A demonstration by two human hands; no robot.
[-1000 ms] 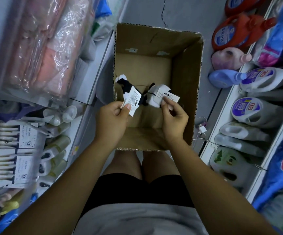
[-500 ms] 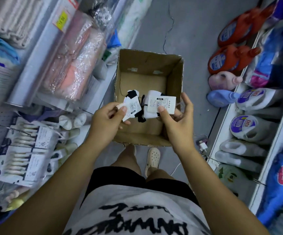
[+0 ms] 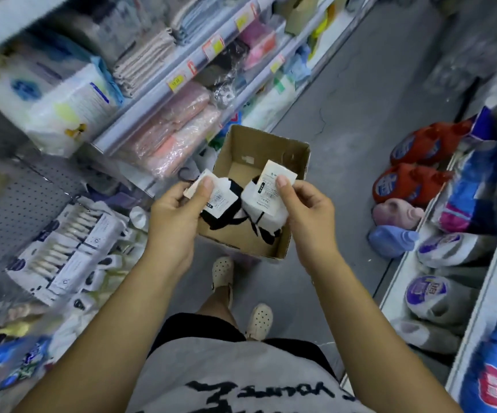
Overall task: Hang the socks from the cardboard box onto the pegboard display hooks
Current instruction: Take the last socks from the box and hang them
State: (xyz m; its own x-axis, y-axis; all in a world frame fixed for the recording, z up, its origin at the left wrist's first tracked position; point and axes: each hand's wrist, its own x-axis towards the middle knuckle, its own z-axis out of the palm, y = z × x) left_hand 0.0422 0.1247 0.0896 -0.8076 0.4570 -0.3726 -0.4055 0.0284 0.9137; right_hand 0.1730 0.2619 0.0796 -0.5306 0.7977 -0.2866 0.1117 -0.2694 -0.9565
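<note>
Carry step: left hand (image 3: 178,213) pinches one sock pair (image 3: 225,204), right hand (image 3: 308,210) another, above cardboard box (image 3: 259,144); next, hook tags onto pegboard (image 3: 29,192), seemingly leftward.

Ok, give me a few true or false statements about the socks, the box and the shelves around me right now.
1. The left hand pinches one labelled black-and-white sock pair, the right hand a second labelled sock pair. True.
2. The brown cardboard box stands on a shelf. False: it stands on the grey floor.
3. The grey perforated pegboard is on the person's right. False: it is on their left.
4. Red plastic detergent bottles lie right of the box. True.
</note>
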